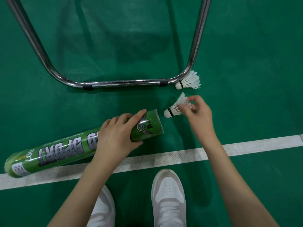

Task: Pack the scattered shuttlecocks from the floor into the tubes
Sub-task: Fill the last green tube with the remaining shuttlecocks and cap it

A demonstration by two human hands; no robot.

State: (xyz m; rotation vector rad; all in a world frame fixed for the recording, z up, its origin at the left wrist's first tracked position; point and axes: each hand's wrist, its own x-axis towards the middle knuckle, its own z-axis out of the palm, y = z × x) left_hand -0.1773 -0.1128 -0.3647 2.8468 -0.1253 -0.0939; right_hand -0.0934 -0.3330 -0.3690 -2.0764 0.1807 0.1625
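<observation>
the right hand is pinching a shuttlecock by its feathers, cork pointing at the open mouth of the green tube, which the left hand is gripping near that end while it is lying across the white line. if the cork is meeting the rim off-centre, the feathers are likely crumpling. a second shuttlecock is lying against the metal frame, whose bar is crowding any reach; white shoes are standing below.
</observation>
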